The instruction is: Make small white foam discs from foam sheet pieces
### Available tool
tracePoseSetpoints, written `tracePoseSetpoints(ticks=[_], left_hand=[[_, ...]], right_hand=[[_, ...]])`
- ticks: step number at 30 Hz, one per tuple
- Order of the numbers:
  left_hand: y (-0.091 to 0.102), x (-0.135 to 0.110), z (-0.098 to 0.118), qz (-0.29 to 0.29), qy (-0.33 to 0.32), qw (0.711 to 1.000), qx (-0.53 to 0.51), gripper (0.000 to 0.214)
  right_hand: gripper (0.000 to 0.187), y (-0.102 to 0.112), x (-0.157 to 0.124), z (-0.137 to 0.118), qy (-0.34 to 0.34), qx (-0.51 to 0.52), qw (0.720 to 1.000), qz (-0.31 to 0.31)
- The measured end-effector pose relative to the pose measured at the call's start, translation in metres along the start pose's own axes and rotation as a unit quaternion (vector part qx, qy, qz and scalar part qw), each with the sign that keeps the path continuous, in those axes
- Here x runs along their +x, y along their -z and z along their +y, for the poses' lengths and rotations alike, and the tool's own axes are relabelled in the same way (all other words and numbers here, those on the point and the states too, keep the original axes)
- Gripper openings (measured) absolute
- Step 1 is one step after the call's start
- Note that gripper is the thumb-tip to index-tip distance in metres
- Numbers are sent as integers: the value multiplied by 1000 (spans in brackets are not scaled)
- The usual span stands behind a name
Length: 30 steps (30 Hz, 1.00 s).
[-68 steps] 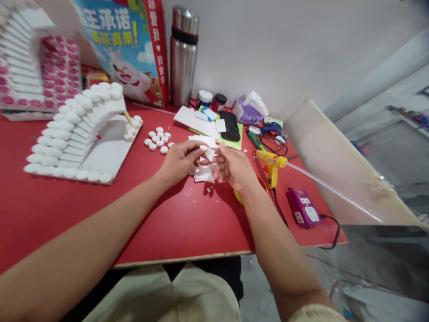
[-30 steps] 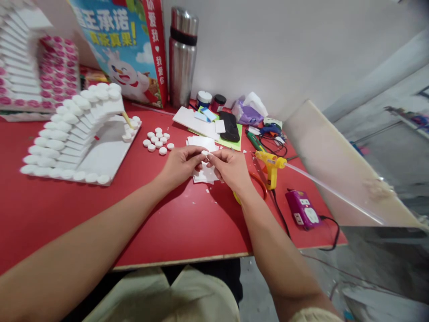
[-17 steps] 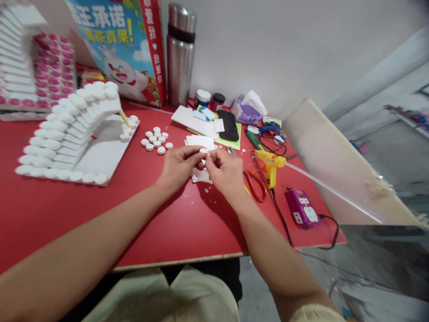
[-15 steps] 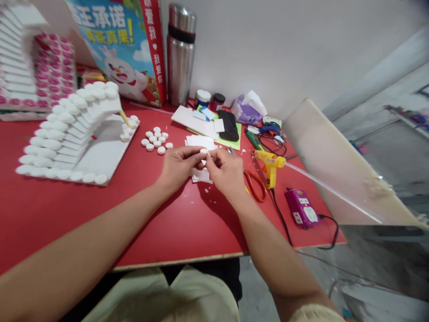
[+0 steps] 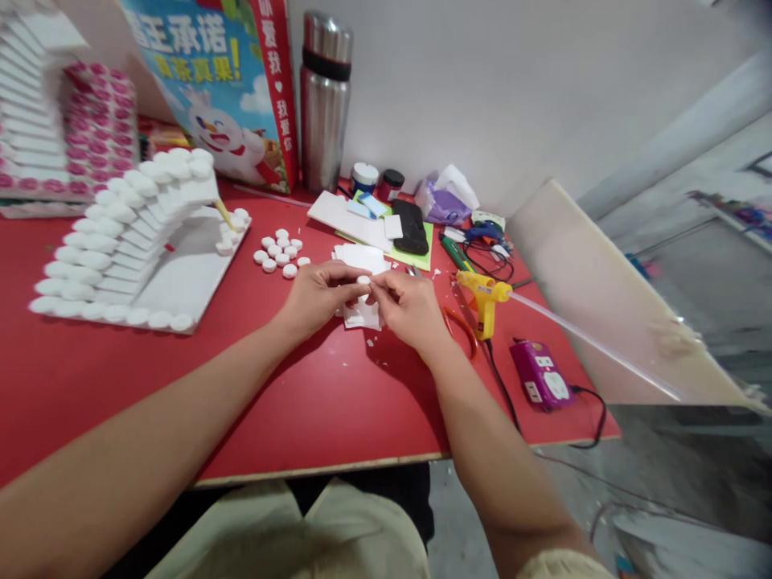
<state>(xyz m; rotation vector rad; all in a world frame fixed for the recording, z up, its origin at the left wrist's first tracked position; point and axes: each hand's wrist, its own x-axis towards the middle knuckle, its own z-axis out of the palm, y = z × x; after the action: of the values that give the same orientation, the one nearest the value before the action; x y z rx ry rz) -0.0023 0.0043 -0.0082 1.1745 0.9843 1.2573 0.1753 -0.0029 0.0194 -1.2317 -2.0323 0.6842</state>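
A small white disc (image 5: 363,280) is at the centre of the frame, held up between the person's two hands. The left hand (image 5: 317,296) pinches it between thumb and forefinger. The right hand (image 5: 410,305) has its fingers drawn together at the disc's right edge; whether they grip it too cannot be told.

Directly beneath lie white sheets (image 5: 365,316), partly hidden by the fingers, with white scraps (image 5: 370,342) just below. A cluster of similar discs (image 5: 282,259) sits near the left hand, towards the upper left.

Close to the right wrist, an orange-handled tool (image 5: 472,331) lies partly covered. Beyond it stand a yellow glue gun (image 5: 483,289), its clear stick (image 5: 594,346) slanting out to the right, and a purple socket box (image 5: 544,376) with a black cord.

Above the hands, a black case (image 5: 410,227), a white board (image 5: 346,219) and a tissue pack (image 5: 446,201) crowd the way to the wall. A white stair model (image 5: 114,241) fills the left, before a printed bag (image 5: 211,88) and a steel bottle (image 5: 326,112).

The red tabletop (image 5: 326,402) stretches between the forearms to its front edge at lower centre; a pale panel (image 5: 579,257) bounds its right side.
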Motion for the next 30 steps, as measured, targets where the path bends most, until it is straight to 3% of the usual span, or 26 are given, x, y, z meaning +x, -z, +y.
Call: tracePoseSetpoints(ticks=[3, 7, 9, 12, 15, 19, 25, 30], left_hand=[[0, 1, 2, 4, -50, 998, 34, 20], [0, 1, 6, -19, -58, 998, 32, 20], [1, 1, 7, -28, -57, 998, 27, 21], [2, 1, 6, -29, -61, 997, 34, 20], [2, 2, 5, -20, -58, 997, 43, 19], [0, 1, 5, -8, -2, 1000, -4, 25], [-1, 0, 3, -19, 71, 993, -89, 41], [-1, 1, 2, -34, 115, 980, -160, 41]], right_hand=[[27, 4, 1, -4, -104, 148, 983, -4], [41, 8, 7, -5, -227, 351, 909, -1], [40, 7, 9, -3, -257, 398, 881, -5], [37, 5, 9, -2, -268, 417, 869, -16], [38, 4, 8, -3, -260, 411, 874, -10], [35, 2, 7, -3, -215, 367, 905, 16], [17, -5, 5, 0, -108, 191, 974, 54], [11, -4, 3, -6, -67, 111, 990, 61]])
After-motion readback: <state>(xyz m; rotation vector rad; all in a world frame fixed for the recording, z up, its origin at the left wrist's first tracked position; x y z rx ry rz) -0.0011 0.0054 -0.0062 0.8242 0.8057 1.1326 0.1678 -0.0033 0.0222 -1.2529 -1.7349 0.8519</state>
